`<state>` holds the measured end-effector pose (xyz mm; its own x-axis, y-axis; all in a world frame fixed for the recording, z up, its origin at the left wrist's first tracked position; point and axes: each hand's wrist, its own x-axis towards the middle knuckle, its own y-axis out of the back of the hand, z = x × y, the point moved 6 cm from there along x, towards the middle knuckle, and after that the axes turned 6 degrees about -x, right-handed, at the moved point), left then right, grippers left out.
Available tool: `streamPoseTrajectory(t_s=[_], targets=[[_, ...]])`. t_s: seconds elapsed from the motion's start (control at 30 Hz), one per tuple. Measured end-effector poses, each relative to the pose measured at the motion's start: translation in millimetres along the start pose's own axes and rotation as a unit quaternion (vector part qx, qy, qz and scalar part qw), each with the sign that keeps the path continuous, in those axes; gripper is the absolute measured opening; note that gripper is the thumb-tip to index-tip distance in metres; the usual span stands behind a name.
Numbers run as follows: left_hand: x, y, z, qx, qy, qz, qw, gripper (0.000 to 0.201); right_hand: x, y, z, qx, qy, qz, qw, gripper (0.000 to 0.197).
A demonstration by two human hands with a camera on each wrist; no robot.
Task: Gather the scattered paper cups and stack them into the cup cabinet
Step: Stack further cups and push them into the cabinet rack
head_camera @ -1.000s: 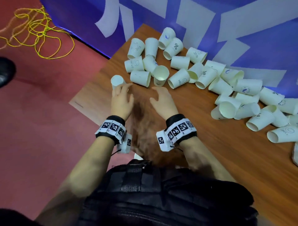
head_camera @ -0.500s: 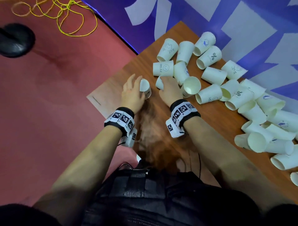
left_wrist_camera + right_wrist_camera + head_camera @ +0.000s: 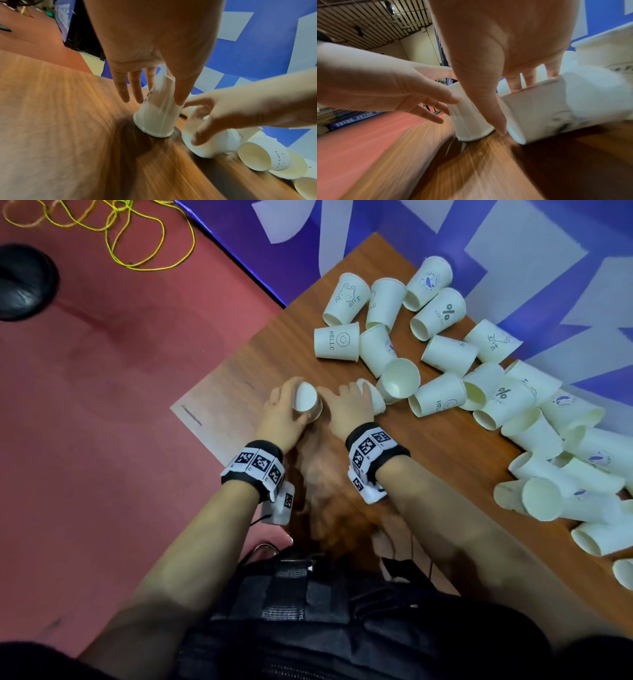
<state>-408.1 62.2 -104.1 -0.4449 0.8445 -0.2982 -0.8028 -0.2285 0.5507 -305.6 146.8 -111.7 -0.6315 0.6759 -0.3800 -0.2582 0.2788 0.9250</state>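
Floor: red floor [image 3: 102, 405] fills the 9 o'clock side of the head view; a yellow cord [image 3: 113, 231] loops at 11 o'clock, cut off by the top edge, and a dark rounded object [image 3: 24, 282] at 10 o'clock is too dim to name.
Left hand: the left hand [image 3: 284, 412] grips an upside-down cup [image 3: 306, 402] near the table's 9 o'clock corner, thumb and fingers around its wall. In the left wrist view the upside-down cup [image 3: 157, 115] stands rim-down on the wood, slightly tilted and blurred; its printed mark is unreadable.
Right hand: the right hand [image 3: 346, 409] lies over a tipped cup [image 3: 373, 398] just at 3 o'clock of the first, fingers curled onto its side. The hand hides most of that cup from above; the right wrist view shows the tipped cup [image 3: 539, 112] on its side, smeared by motion.
Table: the wooden table [image 3: 428, 491] runs from centre toward 4 o'clock.
Loose cups: scattered cups [image 3: 442, 354] lie on their sides from 12 to 4 o'clock, several cut off at the right edge.
Wall: a blue-and-white panel [image 3: 513, 251] backs the table at 1 o'clock.
Cup cabinet: not seen in any view.
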Motion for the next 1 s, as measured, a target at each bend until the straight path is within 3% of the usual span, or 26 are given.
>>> streamPoseTrajectory(t_s=[0.1,0.17,0.23,0.37,0.57,0.7,0.87,1.0], targets=[[-7.9,3.3,-5.8,-0.002,0.000,0.018,1.000,0.059,-15.7,-6.0,-2.7,-0.004,0.009,0.022,1.000,0.051],[-12.7,4.8,-8.6,-0.013,0.002,0.033,0.999,0.059,-28.4,-4.5,-0.9,0.017,0.019,0.082,0.996,0.045],[-17.2,2.7,-8.4,-0.021,0.000,0.032,0.999,0.058,-40.1,0.1,10.2,0.043,-0.019,0.137,0.989,0.046],[-26.8,-7.2,-8.4,-0.023,0.003,0.014,1.000,0.060,-55.1,-11.1,39.3,0.077,-0.159,0.087,0.981,0.064],[-30.1,-18.1,-4.9,-0.035,-0.003,-0.001,0.999,0.058,-84.2,-13.4,68.3,0.108,-0.229,0.127,0.959,0.061],[-30.6,-36.9,7.0,-0.038,-0.024,-0.031,0.999,0.056,-106.5,-31.7,94.9,0.168,-0.306,0.089,0.933,0.061],[-33.1,-56.7,21.7,-0.021,-0.037,-0.061,0.997,0.059,-129.4,-55.5,116.8,0.260,-0.343,0.054,0.901,0.064],[-38.0,-55.9,28.6,-0.063,-0.033,-0.057,0.996,0.054,-137.9,-56.8,118.2,0.264,-0.332,0.045,0.904,0.063]])
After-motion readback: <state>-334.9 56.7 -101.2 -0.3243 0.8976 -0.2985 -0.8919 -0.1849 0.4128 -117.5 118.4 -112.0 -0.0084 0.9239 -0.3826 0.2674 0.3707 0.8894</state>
